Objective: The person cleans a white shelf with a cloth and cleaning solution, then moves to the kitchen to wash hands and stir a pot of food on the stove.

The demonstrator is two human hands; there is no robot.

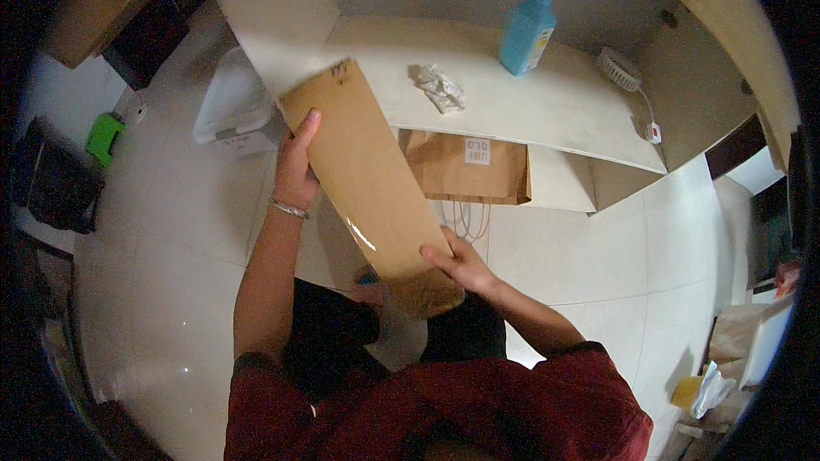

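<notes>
A long brown cardboard box [371, 173] is held tilted in front of my body, its far end reaching up to the left. My left hand [300, 160] grips its left edge near the far end, thumb on the broad face. Near the lower end, my right hand [462, 264] holds the right edge, its thumb also on top. Fingers on the underside are hidden by the box. The far end bears small dark markings, and a bright glare lies along the left edge.
Ahead, a pale shelf [384, 45] carries a blue pump bottle [528, 32], a crumpled white cloth or tissue [441, 88] and a white slotted device [619, 69] with a cord. A brown paper bag [442, 169] lies in the lower compartment. A translucent plastic bin [234, 99] stands left.
</notes>
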